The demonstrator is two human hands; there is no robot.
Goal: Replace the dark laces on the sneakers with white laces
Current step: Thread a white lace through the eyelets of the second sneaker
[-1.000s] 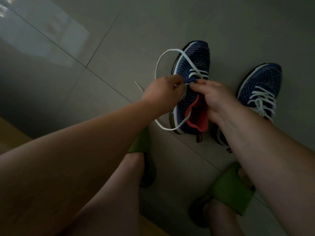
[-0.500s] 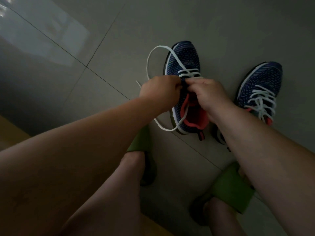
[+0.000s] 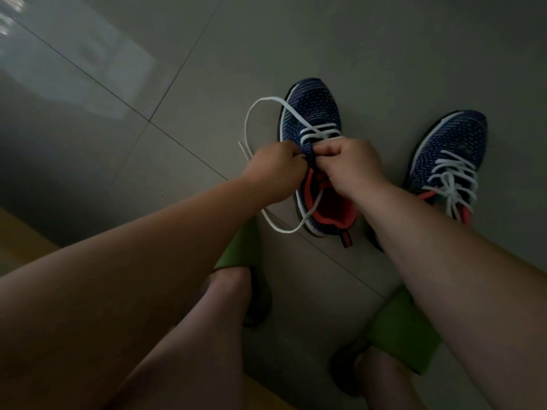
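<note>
Head view, looking down on a grey tiled floor (image 3: 384,48) where two dark blue knit sneakers stand side by side. The right sneaker (image 3: 450,149) is fully laced in white and tied. The left sneaker (image 3: 313,113), with its coral lining open, carries only two or three white rows near the toe. Its white lace (image 3: 266,99) loops loose over the floor to the left and trails under the wrist beside the heel. The left hand (image 3: 273,173) and right hand (image 3: 352,167) meet knuckle to knuckle over the tongue, fingers curled, apparently pinching the lace and eyelet edge; the exact contact is hidden. Judged step: threading the next eyelet; keep the lace flat, feed the tip from beneath, draw both ends even. No brand, label or writing is legible.
</note>
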